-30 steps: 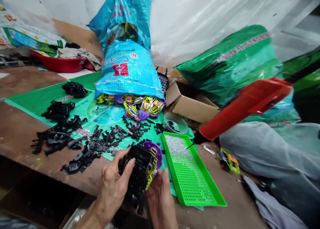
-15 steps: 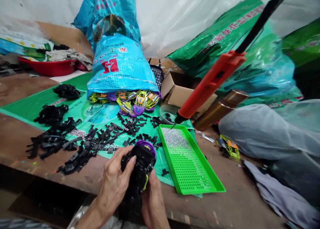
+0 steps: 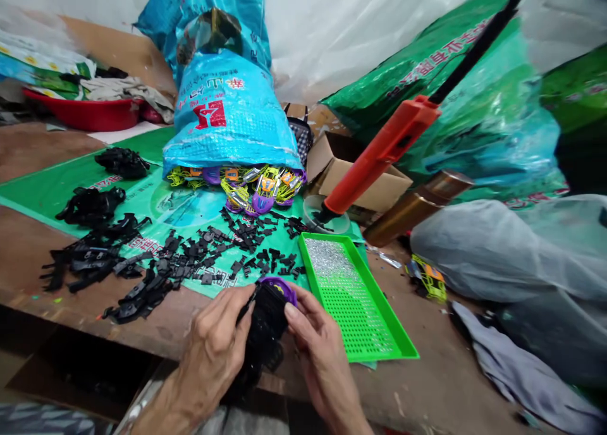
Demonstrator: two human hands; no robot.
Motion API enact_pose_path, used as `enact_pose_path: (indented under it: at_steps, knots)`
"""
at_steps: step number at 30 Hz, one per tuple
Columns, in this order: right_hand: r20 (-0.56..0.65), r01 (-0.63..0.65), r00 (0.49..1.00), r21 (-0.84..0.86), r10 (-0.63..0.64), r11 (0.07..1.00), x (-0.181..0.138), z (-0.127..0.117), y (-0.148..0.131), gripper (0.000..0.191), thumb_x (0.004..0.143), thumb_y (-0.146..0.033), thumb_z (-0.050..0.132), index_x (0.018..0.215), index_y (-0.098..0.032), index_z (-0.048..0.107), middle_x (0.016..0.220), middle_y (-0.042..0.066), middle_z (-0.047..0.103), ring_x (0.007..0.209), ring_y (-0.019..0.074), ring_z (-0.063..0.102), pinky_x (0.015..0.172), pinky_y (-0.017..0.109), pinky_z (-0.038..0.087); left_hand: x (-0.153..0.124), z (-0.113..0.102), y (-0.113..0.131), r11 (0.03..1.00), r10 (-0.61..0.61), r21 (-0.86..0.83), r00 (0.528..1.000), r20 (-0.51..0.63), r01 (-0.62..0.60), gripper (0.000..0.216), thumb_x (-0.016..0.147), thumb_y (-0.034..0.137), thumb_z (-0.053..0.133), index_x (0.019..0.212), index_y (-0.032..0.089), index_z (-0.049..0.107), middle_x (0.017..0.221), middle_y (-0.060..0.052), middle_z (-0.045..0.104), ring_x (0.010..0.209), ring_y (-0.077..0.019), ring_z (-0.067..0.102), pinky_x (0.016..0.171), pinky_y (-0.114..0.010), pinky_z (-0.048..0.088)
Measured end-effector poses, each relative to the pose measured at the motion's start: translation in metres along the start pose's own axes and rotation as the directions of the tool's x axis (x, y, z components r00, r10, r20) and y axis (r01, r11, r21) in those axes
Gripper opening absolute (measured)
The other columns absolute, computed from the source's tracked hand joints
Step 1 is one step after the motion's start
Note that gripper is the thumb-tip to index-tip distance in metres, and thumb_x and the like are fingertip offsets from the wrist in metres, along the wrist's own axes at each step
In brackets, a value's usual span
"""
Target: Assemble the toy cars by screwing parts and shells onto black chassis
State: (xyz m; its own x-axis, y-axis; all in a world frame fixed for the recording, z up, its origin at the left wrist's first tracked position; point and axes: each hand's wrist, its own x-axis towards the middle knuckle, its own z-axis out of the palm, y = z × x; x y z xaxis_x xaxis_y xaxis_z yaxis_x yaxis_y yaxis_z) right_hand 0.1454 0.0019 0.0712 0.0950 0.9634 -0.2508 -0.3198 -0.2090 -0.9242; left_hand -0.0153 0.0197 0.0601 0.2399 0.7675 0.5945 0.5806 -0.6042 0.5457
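Between my two hands is a toy car, its black underside facing up and a purple rim showing at the far end. My left hand grips its left side, with thumb and forefinger pinched near the upper left edge. My right hand holds the right side, thumb pressed by the purple end. Just beyond lie many small black plastic parts on a green sheet. To the right sits a green perforated tray with small silvery pieces in its far part. An orange electric screwdriver hangs above it, tip down.
A blue sack spills yellow and purple toy car bodies. Behind the tray are a clear round dish and a cardboard box. Larger black parts lie left; a red basin stands behind. A grey cloth lies right.
My right hand has come up around the car's right side, its thumb now on top near the purple end. My left fingers have shifted to a pinch. The hanging screwdriver has swung left.
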Motion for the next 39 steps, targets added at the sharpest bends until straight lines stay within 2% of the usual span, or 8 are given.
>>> enact_pose_path:
  at_steps: [5,12,16,18,21,25,34,39]
  knots:
    - [0.217,0.049,0.975,-0.391,0.040,0.919,0.021,-0.008,-0.036,0.023,0.069,-0.035,0.079,0.079,-0.017,0.069,0.071,-0.003,0.060,0.067,0.0102,0.050,0.064,0.022,0.039,0.002,-0.002,0.000,0.969,0.205,0.140,0.979,0.021,-0.206,0.032,0.088,0.001,0.050,0.119,0.008,0.056,0.097,-0.016,0.073,0.088,-0.0248,0.072,0.078,-0.038,0.060]
    - [0.235,0.085,0.972,-0.409,0.015,0.909,0.023,-0.001,-0.034,0.032,0.070,-0.034,0.075,0.058,-0.017,0.051,0.057,-0.006,0.035,0.057,0.0075,0.028,0.053,0.023,0.023,0.006,-0.007,0.000,0.974,0.195,0.105,0.978,0.078,-0.203,0.028,0.090,0.003,0.048,0.116,0.008,0.057,0.097,-0.015,0.073,0.089,-0.0234,0.071,0.079,-0.036,0.060]
    - [0.190,0.087,0.982,-0.388,-0.013,0.918,0.023,-0.005,-0.030,0.029,0.070,-0.037,0.074,0.061,-0.016,0.055,0.059,-0.005,0.039,0.058,0.0084,0.032,0.055,0.023,0.026,0.012,-0.016,-0.008,0.999,0.042,0.021,0.964,0.261,-0.049,0.031,0.096,0.021,0.048,0.125,0.012,0.056,0.113,-0.013,0.071,0.106,-0.0239,0.067,0.095,-0.039,0.053]
    - [0.172,0.098,0.985,-0.379,-0.034,0.920,0.022,-0.009,-0.031,0.027,0.070,-0.038,0.074,0.064,-0.016,0.060,0.060,-0.004,0.044,0.060,0.0093,0.036,0.056,0.024,0.028,0.016,-0.023,-0.013,0.997,-0.074,0.002,0.903,0.424,0.080,0.040,0.094,0.035,0.053,0.130,0.017,0.056,0.123,-0.011,0.069,0.115,-0.0251,0.063,0.102,-0.040,0.048]
    - [0.161,0.126,0.985,-0.375,-0.070,0.918,0.019,-0.013,-0.031,0.026,0.069,-0.039,0.076,0.067,-0.017,0.063,0.062,-0.004,0.048,0.062,0.0101,0.039,0.057,0.024,0.030,0.020,-0.031,-0.014,0.965,-0.168,-0.071,0.804,0.571,0.252,0.034,0.093,0.045,0.053,0.116,0.023,0.065,0.110,-0.004,0.073,0.103,-0.0227,0.068,0.089,-0.030,0.051]
    - [0.168,0.147,0.982,-0.389,-0.087,0.909,0.019,-0.015,-0.028,0.026,0.072,-0.040,0.074,0.068,-0.017,0.063,0.063,-0.004,0.047,0.063,0.0104,0.039,0.058,0.024,0.030,0.021,-0.031,-0.011,0.888,-0.220,-0.189,0.748,0.626,0.420,0.032,0.093,0.047,0.050,0.093,0.021,0.068,0.086,0.000,0.071,0.094,-0.0204,0.067,0.080,-0.025,0.048]
    - [0.284,0.148,0.958,-0.400,-0.032,0.905,0.033,-0.017,-0.019,0.028,0.076,-0.042,0.072,0.078,-0.016,0.064,0.068,-0.003,0.050,0.067,0.0111,0.042,0.061,0.024,0.032,0.013,-0.019,-0.010,0.803,-0.405,-0.089,0.650,0.643,0.589,0.042,0.090,0.050,0.049,0.103,0.016,0.069,0.090,-0.004,0.073,0.084,-0.0230,0.065,0.077,-0.030,0.047]
    - [0.352,0.147,0.936,-0.399,0.003,0.905,0.025,-0.021,-0.025,0.027,0.078,-0.042,0.070,0.074,-0.017,0.064,0.066,-0.004,0.047,0.065,0.0109,0.040,0.060,0.024,0.031,0.000,-0.039,-0.016,0.721,-0.382,-0.145,0.563,0.733,0.678,0.059,0.080,0.054,0.064,0.130,0.023,0.061,0.121,-0.008,0.070,0.115,-0.0301,0.060,0.099,-0.038,0.047]
